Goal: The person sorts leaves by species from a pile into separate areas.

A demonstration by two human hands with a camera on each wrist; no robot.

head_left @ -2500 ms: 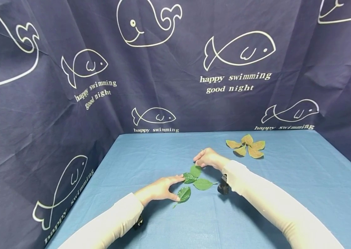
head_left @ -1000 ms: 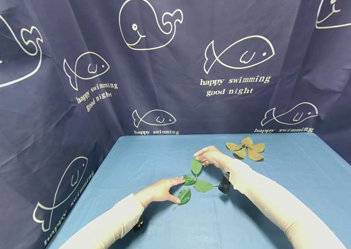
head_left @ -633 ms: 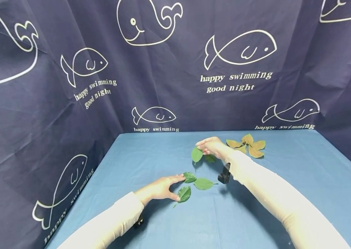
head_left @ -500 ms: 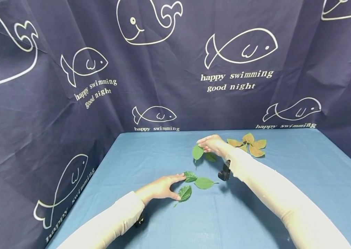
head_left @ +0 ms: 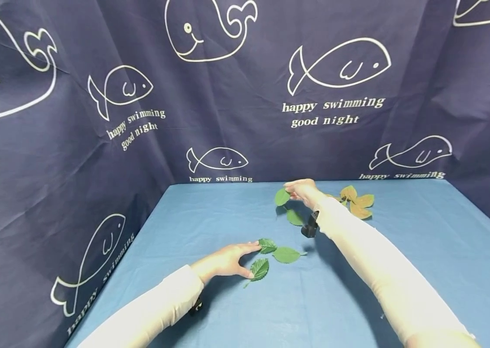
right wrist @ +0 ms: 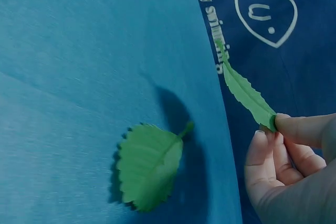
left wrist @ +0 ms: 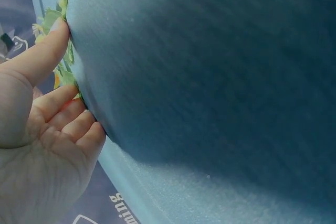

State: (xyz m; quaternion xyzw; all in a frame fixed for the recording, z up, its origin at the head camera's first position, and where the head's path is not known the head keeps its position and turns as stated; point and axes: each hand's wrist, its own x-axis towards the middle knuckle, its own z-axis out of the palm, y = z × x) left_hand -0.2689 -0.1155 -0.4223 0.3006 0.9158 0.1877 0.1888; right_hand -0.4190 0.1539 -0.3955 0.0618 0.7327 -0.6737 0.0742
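My right hand [head_left: 305, 192] pinches a green leaf [head_left: 281, 196] by one end, above the far part of the table. In the right wrist view that held leaf [right wrist: 247, 93] is seen nearly edge-on between thumb and fingers. Another green leaf [head_left: 295, 217] lies on the cloth just below it. My left hand [head_left: 227, 261] rests on the table with fingers extended. Its thumb touches a dark green leaf [head_left: 259, 268], and its fingertips touch a second dark leaf [head_left: 266, 245]. A paler leaf [head_left: 286, 254] lies right beside that second one.
Several yellow-brown leaves [head_left: 360, 205] lie in a flower shape at the back right, partly hidden by the right sleeve. The blue cloth [head_left: 253, 314] covers the table. A dark curtain [head_left: 227, 106] with whale and fish drawings stands behind and to the left.
My right hand has lifted a leaf from beside the two left-hand leaves and carried it toward the back edge. The leaf lying there has come into view. My left hand stays put.
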